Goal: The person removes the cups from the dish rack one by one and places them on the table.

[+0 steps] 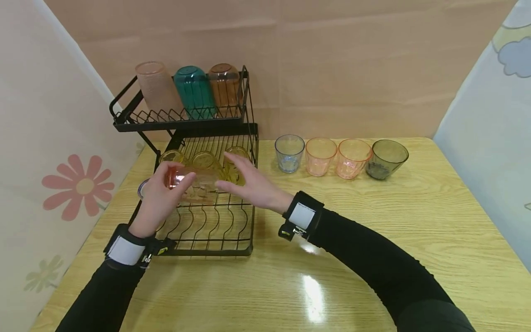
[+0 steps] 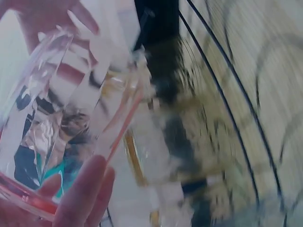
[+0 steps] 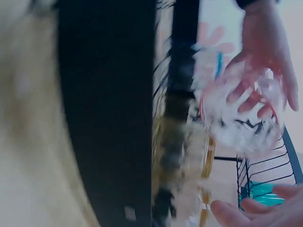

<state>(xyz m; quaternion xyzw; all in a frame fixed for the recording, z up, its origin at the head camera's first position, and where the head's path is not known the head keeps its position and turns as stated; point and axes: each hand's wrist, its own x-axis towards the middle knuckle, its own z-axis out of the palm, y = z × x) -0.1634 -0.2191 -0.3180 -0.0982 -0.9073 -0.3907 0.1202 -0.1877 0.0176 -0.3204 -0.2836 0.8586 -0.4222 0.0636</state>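
My left hand [image 1: 159, 196] grips a clear pink-tinted glass [image 1: 201, 190] by one end, fingers and thumb around it. The glass lies on its side in the air, over the lower tier of a black wire dish rack [image 1: 211, 252]. At the glass's other end is my right hand [image 1: 255, 186], with thumb and fingers spread. The right wrist view shows those right fingers [image 3: 232, 215] apart from the glass [image 3: 241, 118]. Just behind both hands, yellow glasses [image 1: 205, 160] stand upside down on the lower tier, partly covered by the hands and the pink glass.
On the rack's upper tier stand a pale pink textured glass [image 1: 159, 90], a teal glass [image 1: 192, 90] and a brown glass [image 1: 224, 85], upside down. Right of the rack, a blue glass [image 1: 289, 154], two pinkish-orange glasses [image 1: 321, 157] and an olive glass [image 1: 386, 160] line the table's back.
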